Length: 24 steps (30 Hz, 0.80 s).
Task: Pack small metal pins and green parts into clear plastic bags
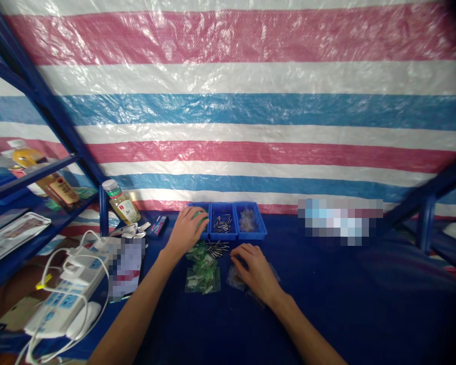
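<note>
My left hand (189, 226) reaches over the left blue bin (204, 235), its fingers apart and bent down above green material in it. No held thing shows in that hand. Several small green plastic bags (203, 274) lie in a heap on the table below it. A loose cluster of thin metal pieces (217, 248) lies between my hands, and similar metal pieces (222, 223) fill the middle bin. My right hand (257, 269) hovers over small clear bags (235, 278), thumb and fingers curled together; whatever is between the fingertips is too small to tell.
The right bin (253, 235) contains clear bags. At left are a power strip (66, 299) with tangled white cables, a phone (127, 268), a small dark box (159, 226) and a drink bottle (120, 203). Blue frame posts (103, 210) edge the table before a striped sheet (251, 111).
</note>
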Available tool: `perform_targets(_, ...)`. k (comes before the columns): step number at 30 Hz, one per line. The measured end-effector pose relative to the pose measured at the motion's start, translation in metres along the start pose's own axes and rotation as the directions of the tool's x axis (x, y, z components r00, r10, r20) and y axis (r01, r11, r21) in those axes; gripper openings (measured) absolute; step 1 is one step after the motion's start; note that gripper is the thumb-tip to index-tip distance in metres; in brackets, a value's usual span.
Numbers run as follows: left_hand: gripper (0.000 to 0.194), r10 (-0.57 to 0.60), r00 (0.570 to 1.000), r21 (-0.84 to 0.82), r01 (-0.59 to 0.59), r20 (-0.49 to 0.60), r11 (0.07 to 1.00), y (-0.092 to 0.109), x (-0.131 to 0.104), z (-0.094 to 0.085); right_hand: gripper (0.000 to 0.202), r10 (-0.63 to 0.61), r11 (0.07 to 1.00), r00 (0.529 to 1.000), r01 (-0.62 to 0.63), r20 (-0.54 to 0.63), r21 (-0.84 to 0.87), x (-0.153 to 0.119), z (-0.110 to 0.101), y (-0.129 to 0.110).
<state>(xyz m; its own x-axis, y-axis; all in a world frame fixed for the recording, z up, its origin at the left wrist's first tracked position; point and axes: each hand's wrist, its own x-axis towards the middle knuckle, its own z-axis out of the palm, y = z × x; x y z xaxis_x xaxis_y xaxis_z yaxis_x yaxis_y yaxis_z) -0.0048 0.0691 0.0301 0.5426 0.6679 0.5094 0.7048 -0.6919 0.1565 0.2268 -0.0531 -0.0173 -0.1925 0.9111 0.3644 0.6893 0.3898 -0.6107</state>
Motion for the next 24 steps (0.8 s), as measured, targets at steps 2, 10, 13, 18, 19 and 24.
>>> perform_targets(2, 0.026, 0.043, 0.999, -0.069, -0.043, -0.014, 0.997, 0.016, -0.012, -0.004, 0.013, 0.04, 0.999, 0.999, -0.039, -0.012, 0.021, 0.002, -0.005, 0.004)
perform_targets(10, 0.02, 0.007, 0.979, -0.244, 0.044, 0.205, 0.969, 0.021, -0.052, 0.013, 0.005, -0.041, 0.995, 0.977, 0.06, 0.207, -0.085, 0.026, -0.011, -0.005)
perform_targets(13, 0.02, -0.048, 0.975, -0.244, 0.102, 0.215, 0.964, 0.019, -0.053, 0.019, 0.004, -0.072, 0.969, 0.967, 0.126, 0.244, -0.215, 0.035, 0.001, -0.013)
perform_targets(18, 0.019, -0.035, 0.969, -0.247, 0.097, 0.245, 0.964, 0.025, -0.052, 0.023, 0.006, -0.08, 0.913, 0.966, 0.17, 0.245, -0.372, 0.041, 0.022, -0.015)
perform_targets(19, 0.019, -0.034, 0.967, -0.248, 0.098, 0.252, 0.964, 0.026, -0.053, 0.023, 0.007, -0.083, 0.905, 0.966, 0.176, 0.244, -0.388, 0.041, 0.025, -0.014)
perform_targets(24, 0.019, -0.049, 0.96, -0.271, 0.126, 0.275, 0.954, 0.025, -0.054, 0.026, 0.011, -0.086, 0.898, 0.971, 0.172, 0.221, -0.406, 0.038, 0.033, -0.008)
